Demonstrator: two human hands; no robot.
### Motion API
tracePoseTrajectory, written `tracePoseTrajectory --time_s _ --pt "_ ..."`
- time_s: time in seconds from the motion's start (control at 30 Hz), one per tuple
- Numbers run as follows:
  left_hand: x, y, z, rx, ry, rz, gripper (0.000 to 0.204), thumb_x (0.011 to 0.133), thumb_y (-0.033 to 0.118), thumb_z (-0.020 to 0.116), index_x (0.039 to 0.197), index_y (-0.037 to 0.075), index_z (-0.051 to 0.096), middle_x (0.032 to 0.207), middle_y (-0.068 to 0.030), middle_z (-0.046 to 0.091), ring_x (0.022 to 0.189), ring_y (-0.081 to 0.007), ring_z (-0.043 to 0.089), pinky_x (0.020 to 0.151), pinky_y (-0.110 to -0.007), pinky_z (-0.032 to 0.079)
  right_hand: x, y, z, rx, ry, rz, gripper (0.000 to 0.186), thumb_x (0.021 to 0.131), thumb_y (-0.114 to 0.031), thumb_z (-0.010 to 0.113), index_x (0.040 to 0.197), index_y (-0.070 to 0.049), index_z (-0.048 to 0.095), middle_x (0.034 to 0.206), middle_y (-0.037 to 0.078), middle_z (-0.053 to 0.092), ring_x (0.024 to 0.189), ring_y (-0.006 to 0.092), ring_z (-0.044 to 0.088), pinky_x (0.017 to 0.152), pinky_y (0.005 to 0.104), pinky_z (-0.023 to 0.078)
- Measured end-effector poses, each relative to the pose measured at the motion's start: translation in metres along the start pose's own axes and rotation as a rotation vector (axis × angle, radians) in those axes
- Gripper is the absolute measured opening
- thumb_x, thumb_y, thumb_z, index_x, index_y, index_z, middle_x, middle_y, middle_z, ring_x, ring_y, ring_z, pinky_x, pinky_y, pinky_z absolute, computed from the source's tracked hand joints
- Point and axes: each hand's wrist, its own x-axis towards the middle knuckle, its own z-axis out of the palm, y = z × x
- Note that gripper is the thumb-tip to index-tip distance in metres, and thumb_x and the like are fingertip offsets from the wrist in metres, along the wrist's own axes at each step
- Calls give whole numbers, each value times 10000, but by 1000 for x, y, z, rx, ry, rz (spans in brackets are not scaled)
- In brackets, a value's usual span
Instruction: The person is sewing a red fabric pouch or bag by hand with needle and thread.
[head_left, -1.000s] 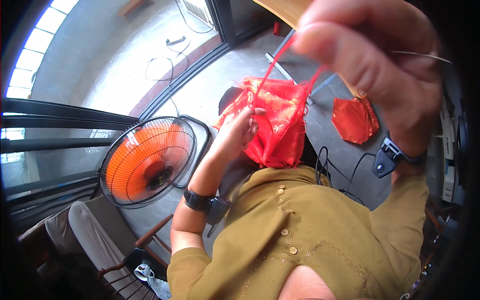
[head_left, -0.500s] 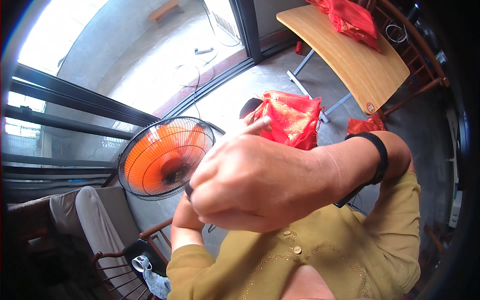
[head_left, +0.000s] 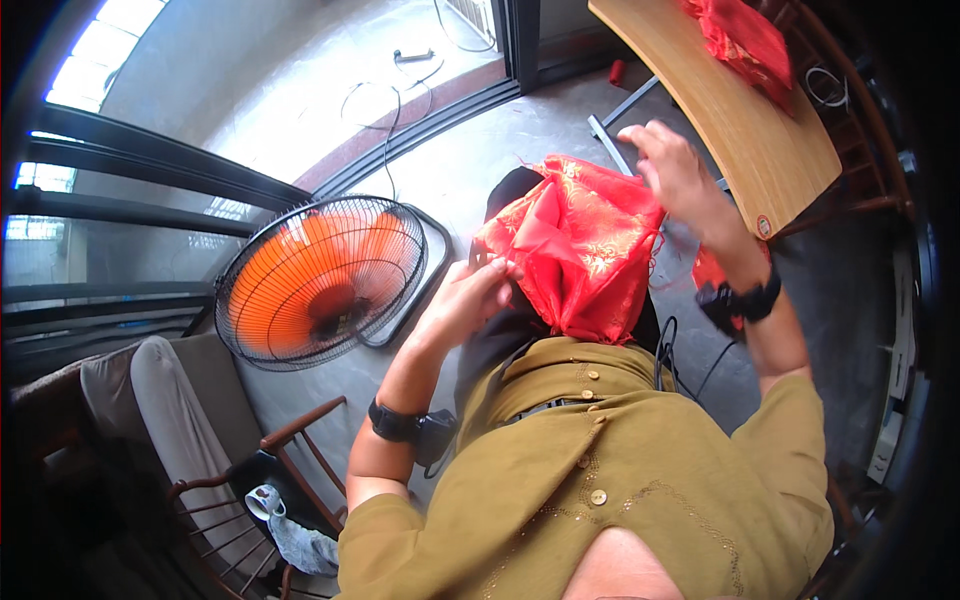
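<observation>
A shiny red cloth [head_left: 585, 235] with a gold woven pattern lies bunched over my lap, loose threads along its right edge. At its left edge is my left hand [head_left: 465, 305], thumb and finger pinched together on the fabric. A small dull flat piece [head_left: 479, 257] shows beside those fingertips, too small to name. My right hand [head_left: 680, 175] is raised above the cloth's right corner, clear of it. Its fingers are bent a little and apart, and I see nothing between them.
An orange-bladed floor fan [head_left: 325, 290] stands close on my left. At far right, a wooden folding table [head_left: 745, 130] carries more red fabric [head_left: 745, 45]. A wooden chair [head_left: 300, 455] is at lower left. Cables [head_left: 395, 165] trail by the sliding door's track.
My right hand has moved from close in front of the camera out to the cloth's far right. The left hand, mostly hidden before, now shows at the cloth's left edge.
</observation>
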Motion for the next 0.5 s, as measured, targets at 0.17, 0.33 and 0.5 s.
tracePoseTrajectory --time_s 0.17,0.33,0.5 --pt "-8 -13 -6 40 21 20 198 940 262 508 932 88 603 610 62 462 435 -13 323 373 -184 212 -30 -95 7 612 -428 -70 143 768 9 594 896 10 530 815 185 597 784 363 597 673 408 482" --pt "-7 -12 -5 173 19 109 253 948 238 478 874 35 609 609 23 538 482 -36 427 439 -195 333 -42 -92 57 226 -315 -169 157 761 -77 638 804 -26 496 765 142 560 731 327 598 606 406 475" --pt "-11 -15 -4 266 61 179 243 947 213 489 865 30 625 594 24 537 496 -37 443 453 -200 347 -25 -102 70 163 -353 -150 197 737 -49 640 872 -29 498 802 152 569 747 341 600 613 423 494"
